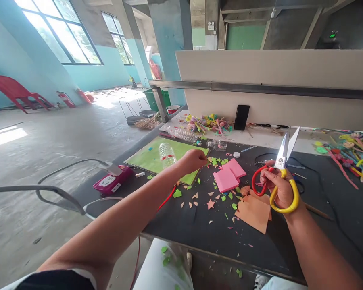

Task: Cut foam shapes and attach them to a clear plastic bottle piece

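Observation:
My right hand (280, 187) is wrapped around scissors (280, 162) with one red and one yellow handle loop. Their blades point up and stand slightly apart. My left hand (195, 160) reaches across the table with its fingers closed, beside a heap of small green paper stars (219, 162); whatever its fingertips hold is hidden. Pink square papers (226, 179) lie between my hands. Close to my right wrist is a stack of orange papers (254, 211), partly cut along its upper edge. An orange paper star (210, 204) lies among scattered green and orange scraps.
A green sheet (145, 155) bears a clear plastic bottle (167, 155). Behind it are more bottles and a black phone (241, 117) leaning on the white panel (272, 66). A magenta power strip (113, 180) with cables sits at left. Colourful pipe-cleaner pieces (355, 155) cover the right.

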`<state>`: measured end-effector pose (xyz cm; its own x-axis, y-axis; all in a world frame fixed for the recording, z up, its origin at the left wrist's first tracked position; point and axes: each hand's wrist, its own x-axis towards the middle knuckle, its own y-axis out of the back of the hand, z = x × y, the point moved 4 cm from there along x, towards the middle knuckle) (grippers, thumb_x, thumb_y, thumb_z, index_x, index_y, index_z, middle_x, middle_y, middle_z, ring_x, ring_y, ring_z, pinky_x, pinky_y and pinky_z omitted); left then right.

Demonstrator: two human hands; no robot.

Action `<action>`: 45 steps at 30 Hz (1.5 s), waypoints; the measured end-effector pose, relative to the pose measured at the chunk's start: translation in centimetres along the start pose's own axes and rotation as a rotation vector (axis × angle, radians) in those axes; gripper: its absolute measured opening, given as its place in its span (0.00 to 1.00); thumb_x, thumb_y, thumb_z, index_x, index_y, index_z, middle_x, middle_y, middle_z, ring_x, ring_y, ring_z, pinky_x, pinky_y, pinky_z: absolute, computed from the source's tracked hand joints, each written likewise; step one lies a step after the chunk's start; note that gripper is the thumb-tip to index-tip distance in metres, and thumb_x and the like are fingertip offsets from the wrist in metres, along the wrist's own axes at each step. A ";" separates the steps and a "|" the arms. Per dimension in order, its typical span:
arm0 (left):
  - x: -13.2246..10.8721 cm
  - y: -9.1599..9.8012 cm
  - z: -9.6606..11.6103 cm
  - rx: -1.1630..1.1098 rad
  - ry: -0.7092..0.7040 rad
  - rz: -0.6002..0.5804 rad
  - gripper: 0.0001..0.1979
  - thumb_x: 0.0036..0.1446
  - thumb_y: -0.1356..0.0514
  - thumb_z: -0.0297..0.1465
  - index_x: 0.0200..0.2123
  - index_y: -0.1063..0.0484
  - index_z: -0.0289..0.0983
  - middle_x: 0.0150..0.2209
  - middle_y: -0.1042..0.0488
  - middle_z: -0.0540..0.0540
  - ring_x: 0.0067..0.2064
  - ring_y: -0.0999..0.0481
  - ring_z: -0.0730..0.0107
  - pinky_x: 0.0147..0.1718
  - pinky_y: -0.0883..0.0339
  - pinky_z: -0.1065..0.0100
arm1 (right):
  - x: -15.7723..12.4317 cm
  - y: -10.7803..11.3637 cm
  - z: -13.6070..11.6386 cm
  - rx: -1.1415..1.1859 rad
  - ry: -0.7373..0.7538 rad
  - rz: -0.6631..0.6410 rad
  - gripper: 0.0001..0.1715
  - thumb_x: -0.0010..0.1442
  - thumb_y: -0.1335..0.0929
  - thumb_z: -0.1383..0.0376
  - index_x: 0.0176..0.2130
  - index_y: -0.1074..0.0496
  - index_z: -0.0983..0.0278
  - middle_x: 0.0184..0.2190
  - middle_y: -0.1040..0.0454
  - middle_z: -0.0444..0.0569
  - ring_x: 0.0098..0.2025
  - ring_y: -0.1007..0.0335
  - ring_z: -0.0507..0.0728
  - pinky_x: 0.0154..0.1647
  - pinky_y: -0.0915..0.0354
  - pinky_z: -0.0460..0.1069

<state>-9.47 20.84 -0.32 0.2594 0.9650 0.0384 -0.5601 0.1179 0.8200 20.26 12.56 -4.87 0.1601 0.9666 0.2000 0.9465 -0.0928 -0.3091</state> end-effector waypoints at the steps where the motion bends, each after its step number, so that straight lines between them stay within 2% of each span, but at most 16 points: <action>1: 0.3 -0.3 0.0 0.014 -0.004 -0.007 0.06 0.47 0.42 0.30 0.23 0.25 0.36 0.19 0.26 0.51 0.26 0.27 0.70 0.26 0.38 0.73 | 0.0 0.0 0.1 -0.007 -0.001 -0.002 0.15 0.53 0.26 0.65 0.42 0.29 0.58 0.27 0.29 0.41 0.27 0.33 0.50 0.27 0.35 0.44; 5: 2.5 -1.7 0.6 0.082 -0.020 -0.012 0.08 0.46 0.42 0.26 0.26 0.23 0.35 0.21 0.25 0.50 0.28 0.26 0.69 0.29 0.36 0.73 | 0.1 0.2 0.5 -0.019 -0.010 -0.006 0.16 0.52 0.26 0.65 0.42 0.29 0.58 0.27 0.29 0.41 0.27 0.33 0.50 0.27 0.35 0.44; 10: 5.3 -3.9 0.6 0.171 -0.013 -0.014 0.08 0.43 0.42 0.24 0.24 0.22 0.36 0.24 0.24 0.49 0.31 0.26 0.68 0.32 0.35 0.73 | 0.0 0.0 0.4 -0.021 -0.021 -0.012 0.16 0.53 0.26 0.65 0.42 0.29 0.58 0.27 0.29 0.41 0.27 0.34 0.50 0.27 0.35 0.45; 14: 5.6 -4.5 -0.4 0.210 -0.006 -0.008 0.09 0.44 0.42 0.24 0.25 0.21 0.37 0.26 0.22 0.48 0.32 0.26 0.67 0.30 0.36 0.72 | -0.2 -0.2 0.1 -0.031 -0.026 0.001 0.16 0.53 0.26 0.65 0.43 0.29 0.58 0.28 0.29 0.42 0.27 0.34 0.51 0.28 0.35 0.45; 20: 5.1 -4.2 -1.1 0.228 -0.084 -0.115 0.05 0.40 0.38 0.26 0.22 0.22 0.38 0.20 0.25 0.51 0.26 0.28 0.70 0.24 0.42 0.73 | -0.4 -0.6 0.0 -0.037 -0.042 -0.003 0.15 0.53 0.26 0.64 0.41 0.29 0.57 0.27 0.30 0.42 0.28 0.34 0.52 0.29 0.34 0.47; 26: 5.5 -5.0 -1.3 0.245 -0.111 0.011 0.09 0.48 0.43 0.28 0.29 0.22 0.38 0.28 0.22 0.47 0.32 0.26 0.68 0.29 0.40 0.72 | -0.3 -0.4 0.4 -0.086 -0.034 -0.005 0.15 0.53 0.26 0.65 0.42 0.28 0.57 0.27 0.30 0.41 0.27 0.34 0.51 0.28 0.35 0.46; 34: 5.3 -5.9 -1.5 0.301 -0.159 0.097 0.07 0.51 0.42 0.30 0.32 0.24 0.38 0.35 0.23 0.43 0.38 0.26 0.62 0.35 0.37 0.68 | -0.3 -0.7 0.1 -0.089 -0.029 0.013 0.15 0.53 0.26 0.65 0.41 0.29 0.57 0.27 0.30 0.41 0.27 0.34 0.51 0.28 0.35 0.46; 40: 5.2 -5.1 -1.0 0.313 -0.183 0.169 0.10 0.56 0.45 0.31 0.33 0.23 0.39 0.36 0.23 0.43 0.41 0.25 0.62 0.39 0.36 0.68 | -0.3 -0.6 -0.3 -0.074 -0.017 0.036 0.16 0.52 0.26 0.65 0.41 0.28 0.57 0.27 0.30 0.40 0.27 0.34 0.51 0.28 0.35 0.46; 45: 4.6 -3.7 -1.0 0.286 -0.172 0.278 0.12 0.59 0.47 0.32 0.34 0.24 0.38 0.37 0.23 0.42 0.40 0.25 0.61 0.40 0.36 0.67 | -0.1 -0.2 -0.2 -0.080 -0.012 0.045 0.16 0.52 0.26 0.65 0.41 0.29 0.57 0.27 0.29 0.41 0.26 0.34 0.51 0.27 0.36 0.46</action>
<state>-6.97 25.11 -3.71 0.2700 0.8951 0.3548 -0.3930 -0.2339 0.8893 20.13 12.43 -4.60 0.2002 0.9638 0.1762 0.9578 -0.1546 -0.2425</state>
